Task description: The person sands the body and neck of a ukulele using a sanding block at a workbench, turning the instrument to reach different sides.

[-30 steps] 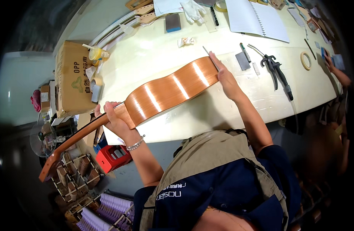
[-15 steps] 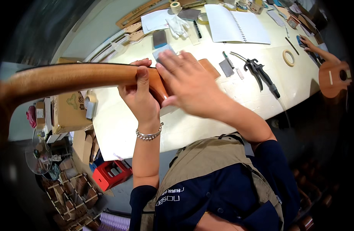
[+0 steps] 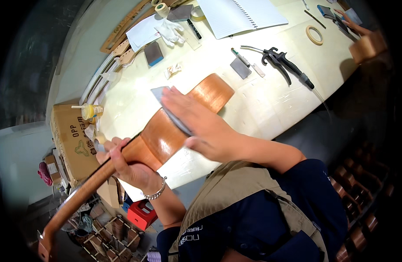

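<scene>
A small brown wooden ukulele (image 3: pixel 163 137) is tilted on its side, its neck running to the lower left and its body over the table. My left hand (image 3: pixel 133 170) is closed around the neck close to the body. Flat under my right hand (image 3: pixel 203 126) lies a grey-blue sheet, seemingly sandpaper (image 3: pixel 158 92), pressed against the body's curved side. The right fingers stretch along the sheet, slightly blurred, and the thumb sits by the near edge. Beyond them the body's rounded end shows. A crumpled scrap (image 3: pixel 173 70) lies on the table behind.
On the pale table (image 3: pixel 288 102) lie an air blow gun (image 3: pixel 281 63), a tape ring (image 3: pixel 314 35), a notebook (image 3: pixel 242 17), white gloves (image 3: pixel 169 31) and a sanding block (image 3: pixel 153 54). A cardboard box (image 3: pixel 72 139) stands left. Another person's hand (image 3: pixel 351 22) works at far right.
The ukulele has swung round, its neck now pointing lower left and its body showing. My left hand moved left and down with the neck; my right hand with the sheet is on the body's side.
</scene>
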Demonstrator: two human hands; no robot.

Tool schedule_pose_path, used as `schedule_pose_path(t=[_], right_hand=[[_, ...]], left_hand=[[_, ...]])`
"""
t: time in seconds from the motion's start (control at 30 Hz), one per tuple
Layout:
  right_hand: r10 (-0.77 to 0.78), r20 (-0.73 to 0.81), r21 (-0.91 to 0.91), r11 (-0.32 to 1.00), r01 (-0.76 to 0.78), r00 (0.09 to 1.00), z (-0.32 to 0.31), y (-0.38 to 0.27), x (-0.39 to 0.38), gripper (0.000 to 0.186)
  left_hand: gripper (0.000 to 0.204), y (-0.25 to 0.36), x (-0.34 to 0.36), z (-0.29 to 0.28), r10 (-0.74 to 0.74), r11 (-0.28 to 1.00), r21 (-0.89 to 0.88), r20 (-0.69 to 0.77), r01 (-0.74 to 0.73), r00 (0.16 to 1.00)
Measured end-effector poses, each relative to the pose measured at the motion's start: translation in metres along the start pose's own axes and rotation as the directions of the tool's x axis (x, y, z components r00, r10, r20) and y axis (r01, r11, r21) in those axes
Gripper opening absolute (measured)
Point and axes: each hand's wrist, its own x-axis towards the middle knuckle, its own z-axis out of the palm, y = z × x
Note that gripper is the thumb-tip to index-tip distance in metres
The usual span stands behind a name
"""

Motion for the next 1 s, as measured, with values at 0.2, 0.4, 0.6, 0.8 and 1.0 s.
schedule_pose_path(t=[0.2,0.4,0.6,0.8,1.0], right_hand=[[0.223,0.137,-0.478,0.868,-0.133,0.965,-0.024,0.062,-0.04,0.077],[0.426,-0.051,0.075,0.904,-0.421,0.903,-0.037,0.099,-0.051,0.072],[0.425,-0.064,0.069,0.905,-0.421,0.903,-0.037,0.1,-0.056,0.072],[0.395,-0.086,0.045,0.919,-0.393,0.915,-0.036,0.096,-0.061,0.067],[0.419,-0.112,0.088,0.907,-0.411,0.901,-0.037,0.098,-0.062,0.058]], left_hand=[[0.026,-0.001,0.0,-0.036,-0.004,0.984,-0.175,0.114,0.024,0.993],[0.027,-0.003,0.002,-0.044,0.001,0.982,-0.186,0.148,0.027,0.989],[0.02,-0.003,0.0,-0.041,-0.03,0.96,-0.268,0.19,0.081,0.981],[0.024,0.003,-0.005,-0.042,-0.032,0.963,-0.259,0.179,0.078,0.983],[0.023,0.002,-0.007,-0.033,-0.006,0.976,-0.214,0.194,0.048,0.981]])
